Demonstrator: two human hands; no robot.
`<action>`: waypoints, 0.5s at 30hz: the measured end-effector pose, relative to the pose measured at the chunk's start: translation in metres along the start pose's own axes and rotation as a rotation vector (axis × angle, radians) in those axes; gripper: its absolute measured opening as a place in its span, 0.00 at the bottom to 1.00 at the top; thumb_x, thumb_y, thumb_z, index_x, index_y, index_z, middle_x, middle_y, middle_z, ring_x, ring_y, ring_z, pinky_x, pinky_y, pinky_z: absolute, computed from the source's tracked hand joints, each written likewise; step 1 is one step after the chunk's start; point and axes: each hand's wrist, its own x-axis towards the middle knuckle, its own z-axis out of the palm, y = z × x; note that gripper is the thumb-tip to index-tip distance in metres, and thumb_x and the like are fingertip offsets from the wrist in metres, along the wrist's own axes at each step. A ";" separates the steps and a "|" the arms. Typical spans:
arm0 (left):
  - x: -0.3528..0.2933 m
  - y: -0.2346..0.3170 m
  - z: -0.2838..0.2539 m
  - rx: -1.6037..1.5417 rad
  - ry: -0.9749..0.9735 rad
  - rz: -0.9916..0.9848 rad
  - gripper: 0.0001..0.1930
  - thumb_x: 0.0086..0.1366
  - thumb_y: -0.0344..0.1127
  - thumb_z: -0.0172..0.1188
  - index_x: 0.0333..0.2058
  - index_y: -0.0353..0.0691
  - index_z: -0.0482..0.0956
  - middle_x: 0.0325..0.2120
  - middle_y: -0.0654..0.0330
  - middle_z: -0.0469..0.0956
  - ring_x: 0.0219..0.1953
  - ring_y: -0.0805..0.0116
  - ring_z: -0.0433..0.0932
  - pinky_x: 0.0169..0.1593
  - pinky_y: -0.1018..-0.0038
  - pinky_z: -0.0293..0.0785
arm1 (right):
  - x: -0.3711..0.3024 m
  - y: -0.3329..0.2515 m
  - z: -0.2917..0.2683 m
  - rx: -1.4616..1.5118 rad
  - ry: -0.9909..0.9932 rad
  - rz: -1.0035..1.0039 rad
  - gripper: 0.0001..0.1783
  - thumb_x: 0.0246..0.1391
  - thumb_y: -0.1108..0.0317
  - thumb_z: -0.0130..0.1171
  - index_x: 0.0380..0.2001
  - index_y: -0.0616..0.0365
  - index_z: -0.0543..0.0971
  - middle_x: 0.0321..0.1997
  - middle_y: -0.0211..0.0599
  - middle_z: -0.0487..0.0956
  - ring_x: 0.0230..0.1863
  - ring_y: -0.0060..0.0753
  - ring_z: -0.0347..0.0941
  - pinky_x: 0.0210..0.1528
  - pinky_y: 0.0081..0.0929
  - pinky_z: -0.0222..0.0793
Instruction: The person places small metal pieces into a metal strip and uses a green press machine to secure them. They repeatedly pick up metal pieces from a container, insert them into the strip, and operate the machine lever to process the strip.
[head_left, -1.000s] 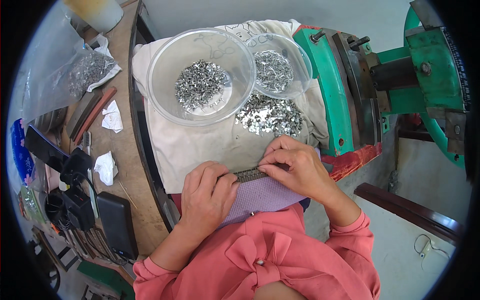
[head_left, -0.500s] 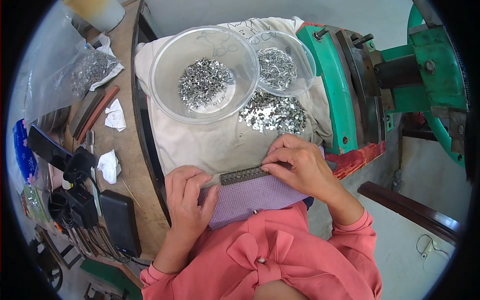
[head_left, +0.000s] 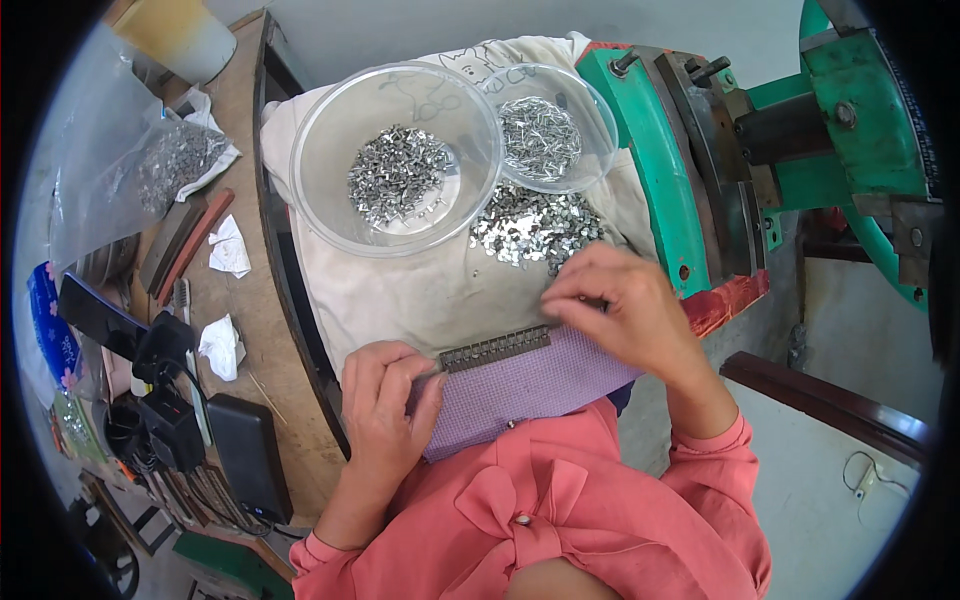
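Note:
A dark metal bar with a row of small slots point(head_left: 495, 349) lies across the purple woven cloth point(head_left: 490, 395) in front of me. My left hand point(head_left: 388, 405) grips the bar's left end between thumb and fingers. Just past its right end, my right hand point(head_left: 622, 308) hovers with thumb and fingertips drawn together, slightly blurred; I cannot make out what is between them. A loose pile of small shiny metal pieces point(head_left: 535, 225) lies on the pale fabric beyond that hand.
Behind the pile stand a large clear tub point(head_left: 300, 175) of small metal parts and a smaller clear tub point(head_left: 610, 130) of thin metal pins. A green machine point(head_left: 650, 170) borders the right. On the left, a wooden bench point(head_left: 285, 400) holds a black power bank point(head_left: 245, 450) and crumpled tissues point(head_left: 220, 347).
My right hand has come off the bar's right end and shifted right and slightly up. The left hand keeps its hold. The whole view has shifted a little.

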 end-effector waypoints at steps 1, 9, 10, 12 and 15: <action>0.001 0.001 0.002 -0.004 -0.001 0.019 0.16 0.48 0.22 0.71 0.36 0.38 0.78 0.37 0.53 0.76 0.40 0.53 0.74 0.43 0.64 0.70 | 0.005 -0.001 -0.006 -0.018 0.051 -0.003 0.04 0.49 0.72 0.69 0.30 0.59 0.86 0.32 0.37 0.81 0.34 0.40 0.79 0.36 0.34 0.74; 0.021 0.020 0.012 0.131 -0.039 0.137 0.15 0.46 0.24 0.72 0.33 0.40 0.79 0.37 0.56 0.76 0.39 0.54 0.74 0.41 0.61 0.69 | 0.088 0.026 -0.031 -0.509 0.420 -0.170 0.06 0.49 0.66 0.69 0.28 0.57 0.87 0.34 0.39 0.83 0.38 0.44 0.78 0.43 0.39 0.73; 0.023 0.021 0.013 0.140 -0.045 0.152 0.14 0.46 0.24 0.72 0.33 0.40 0.79 0.38 0.56 0.76 0.40 0.54 0.74 0.41 0.61 0.69 | 0.096 0.034 -0.030 -0.555 0.381 -0.168 0.06 0.49 0.66 0.70 0.29 0.56 0.87 0.34 0.38 0.83 0.38 0.45 0.78 0.44 0.39 0.73; 0.026 0.023 0.015 0.154 -0.056 0.173 0.13 0.47 0.24 0.72 0.32 0.40 0.79 0.38 0.56 0.76 0.40 0.54 0.74 0.42 0.61 0.69 | 0.109 0.045 -0.027 -0.641 0.303 -0.167 0.07 0.48 0.66 0.70 0.30 0.55 0.88 0.32 0.38 0.84 0.37 0.46 0.77 0.44 0.40 0.72; 0.025 0.021 0.017 0.163 -0.062 0.186 0.13 0.47 0.23 0.71 0.32 0.40 0.79 0.38 0.56 0.76 0.40 0.54 0.74 0.42 0.61 0.69 | 0.119 0.041 -0.020 -0.702 0.198 -0.078 0.07 0.46 0.66 0.71 0.30 0.54 0.88 0.29 0.39 0.84 0.37 0.47 0.77 0.45 0.42 0.73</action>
